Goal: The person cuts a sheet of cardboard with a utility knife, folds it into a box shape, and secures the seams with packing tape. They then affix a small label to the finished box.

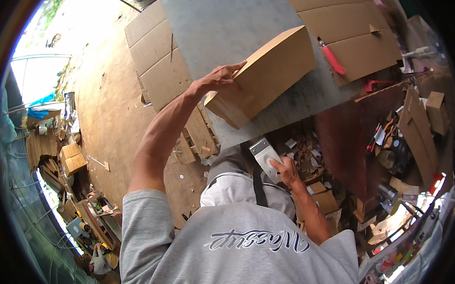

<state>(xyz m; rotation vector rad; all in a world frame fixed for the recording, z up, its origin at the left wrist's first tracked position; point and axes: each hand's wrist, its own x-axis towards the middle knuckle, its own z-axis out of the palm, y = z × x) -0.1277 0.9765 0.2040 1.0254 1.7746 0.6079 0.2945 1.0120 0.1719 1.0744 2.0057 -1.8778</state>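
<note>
A closed brown cardboard box (275, 76) stands tilted on a grey sheet-topped table (231, 22). My left hand (222, 77) grips its near left upper edge, with fingers along the top and the thumb side hidden. Close to my waist, my right hand (286, 171) is wrapped around a flat pale grey device (266, 156) with a dark band at its far end; its exact kind I cannot make out. Right of the box, a red-handled utility knife (331, 56) lies on a flattened cardboard sheet (356, 36).
Another flattened cardboard piece (158, 54) hangs over the table's left side. A dark red panel (342, 146) stands at right, near tools and cardboard scraps. Offcuts (305, 149) litter the floor below. At far left sit a small carton (72, 159) and a cluttered shelf.
</note>
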